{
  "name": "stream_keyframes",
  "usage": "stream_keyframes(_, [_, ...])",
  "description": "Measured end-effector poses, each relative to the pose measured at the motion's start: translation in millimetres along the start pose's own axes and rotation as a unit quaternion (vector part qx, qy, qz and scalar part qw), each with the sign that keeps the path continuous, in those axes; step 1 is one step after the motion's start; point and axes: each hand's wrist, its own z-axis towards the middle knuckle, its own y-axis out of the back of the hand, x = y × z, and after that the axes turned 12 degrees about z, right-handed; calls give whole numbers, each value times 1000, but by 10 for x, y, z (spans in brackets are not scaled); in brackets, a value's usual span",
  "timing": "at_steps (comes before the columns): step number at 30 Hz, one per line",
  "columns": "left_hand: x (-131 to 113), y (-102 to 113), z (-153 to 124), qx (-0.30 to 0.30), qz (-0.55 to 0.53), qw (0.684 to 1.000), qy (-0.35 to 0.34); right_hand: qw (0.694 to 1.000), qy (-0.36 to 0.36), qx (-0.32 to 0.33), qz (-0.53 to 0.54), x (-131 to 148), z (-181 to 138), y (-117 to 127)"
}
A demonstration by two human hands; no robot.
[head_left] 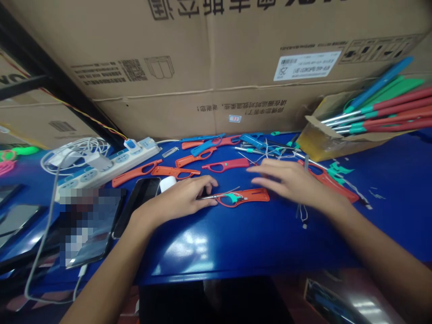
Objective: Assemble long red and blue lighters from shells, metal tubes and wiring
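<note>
- Left hand (184, 193): thumb and fingers pinching a thin metal rod (209, 197), low over the table.
- Rod runs right to the orange shell half (257, 196), which lies in front of the person between the hands; green part (232, 197) and thin wires at its loop end.
- Right hand (286, 177): just up and right of that shell, fingers stretched and slightly parted. Blurred thin grey thing shows above and below it; can't tell if gripped.
- Behind the hands: red shell half (229, 165), more orange ones to the left, blue ones (204, 147) farther back.
- Right: box (320, 139) of assembled lighters (384, 110), tilted, tips toward the hands.
- Left: white case (168, 183), black phone (135, 209), tablet (101, 229), power strip (135, 157).
- Back: large carton (209, 49) standing on the blue table (243, 243).
</note>
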Motion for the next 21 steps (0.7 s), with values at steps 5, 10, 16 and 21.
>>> stream_keyframes(5, [-23, 21, 14, -12, 0, 1000, 19, 990, -99, -48, -89, -390, -31, 285])
stream_keyframes(10, [-41, 19, 38, -39, 36, 999, 12, 988, -137, 6, -66, -576, -61, 288])
stream_keyframes(16, [-11, 15, 44, -37, 39, 998, 18, 979, -196, -7, -62, -567, -49, 249])
stream_keyframes(21, [-22, 39, 52, -52, 48, 997, 16, 972, -225, -35, -63, -581, -67, 295])
